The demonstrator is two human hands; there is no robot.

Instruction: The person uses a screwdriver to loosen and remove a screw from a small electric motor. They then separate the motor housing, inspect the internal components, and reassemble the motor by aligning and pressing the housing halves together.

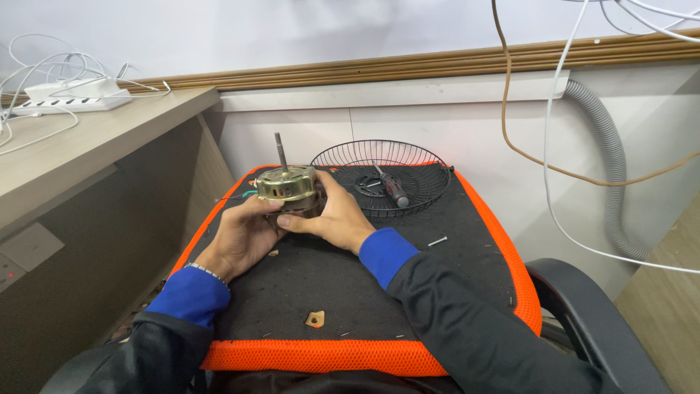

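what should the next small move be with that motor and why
Probably set the motor down flat on the chair seat and reach for the screwdriver in the wire fan guard. The left hand and right hand both grip it, leaving none free.

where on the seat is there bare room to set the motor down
The seat cushion is bare in front of the hands, between the small tan chip and the loose screw. The far end is crowded: both the left hand and right hand hold the motor, next to the wire guard with a screwdriver inside.
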